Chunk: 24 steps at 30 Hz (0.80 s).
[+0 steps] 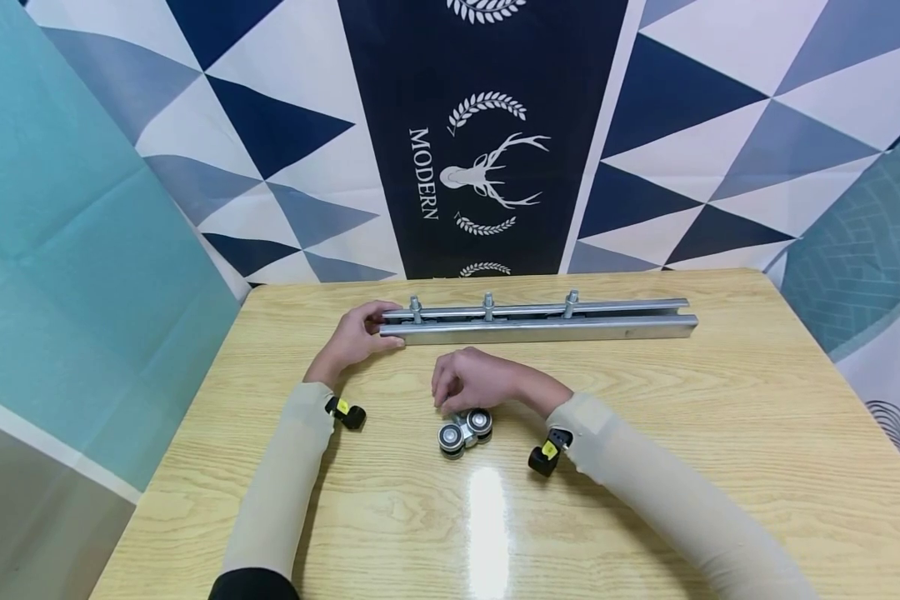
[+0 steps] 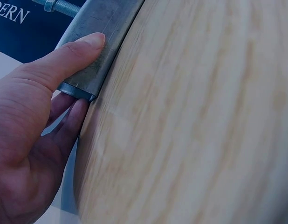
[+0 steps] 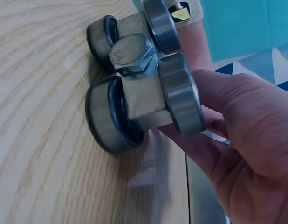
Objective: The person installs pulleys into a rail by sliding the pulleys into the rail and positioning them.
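Note:
Along the back of the table lies a metal channel rail (image 1: 540, 332) with a slot on top. Three upright bolts (image 1: 488, 307) stand in the slot. My left hand (image 1: 354, 335) grips the rail's left end, thumb on the front face and fingers behind and under it, as the left wrist view shows. A roller trolley (image 1: 465, 432) with several wheels and a hex bolt head (image 3: 132, 52) is in front of the rail. My right hand (image 1: 474, 379) pinches it from the far side with curled fingers; the wheels hide the fingertips in the right wrist view.
The wooden table (image 1: 615, 517) runs up to a patterned cloth (image 1: 487, 142) hanging behind its far edge. A teal panel (image 1: 82, 250) borders the left side. Black wrist cameras (image 1: 543, 454) are strapped to both sleeves.

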Available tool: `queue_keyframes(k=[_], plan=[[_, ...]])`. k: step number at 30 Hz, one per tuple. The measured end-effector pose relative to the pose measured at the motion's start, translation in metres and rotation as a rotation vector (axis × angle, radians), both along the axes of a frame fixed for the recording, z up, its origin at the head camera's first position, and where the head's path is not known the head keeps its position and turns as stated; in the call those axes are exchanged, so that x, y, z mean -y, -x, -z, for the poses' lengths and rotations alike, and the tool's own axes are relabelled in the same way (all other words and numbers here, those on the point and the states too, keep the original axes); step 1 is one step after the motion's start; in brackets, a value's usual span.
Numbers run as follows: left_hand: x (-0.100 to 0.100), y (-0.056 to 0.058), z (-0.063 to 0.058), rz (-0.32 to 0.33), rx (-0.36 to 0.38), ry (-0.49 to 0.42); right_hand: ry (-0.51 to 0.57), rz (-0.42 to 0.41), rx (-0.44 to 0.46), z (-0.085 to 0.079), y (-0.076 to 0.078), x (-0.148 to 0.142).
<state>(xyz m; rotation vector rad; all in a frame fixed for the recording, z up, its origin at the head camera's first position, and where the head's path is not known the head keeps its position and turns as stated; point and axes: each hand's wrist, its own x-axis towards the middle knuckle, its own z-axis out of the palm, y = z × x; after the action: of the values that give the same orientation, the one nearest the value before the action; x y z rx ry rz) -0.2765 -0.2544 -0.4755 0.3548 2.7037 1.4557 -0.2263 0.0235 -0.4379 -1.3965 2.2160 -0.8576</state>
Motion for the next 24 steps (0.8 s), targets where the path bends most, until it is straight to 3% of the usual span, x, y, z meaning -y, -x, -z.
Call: queue_keyframes(k=[9,12,15,19,24], plan=[[-0.001,0.000,0.001,0.005,-0.009,0.011,-0.020,0.018,0.017,-0.001,0.001,0.000],[-0.006,-0.008,-0.011,0.012,-0.011,0.017,-0.025,0.016,0.010,-0.002,0.001,-0.002],[-0.008,-0.008,-0.012,0.008,-0.004,0.018,-0.029,0.015,-0.005,-0.003,0.002,-0.003],[-0.003,0.000,0.000,-0.003,0.002,0.010,-0.033,0.024,-0.021,-0.005,0.005,-0.005],[-0.002,0.002,0.002,-0.002,0.004,-0.003,-0.023,0.036,-0.042,-0.010,0.007,-0.007]])
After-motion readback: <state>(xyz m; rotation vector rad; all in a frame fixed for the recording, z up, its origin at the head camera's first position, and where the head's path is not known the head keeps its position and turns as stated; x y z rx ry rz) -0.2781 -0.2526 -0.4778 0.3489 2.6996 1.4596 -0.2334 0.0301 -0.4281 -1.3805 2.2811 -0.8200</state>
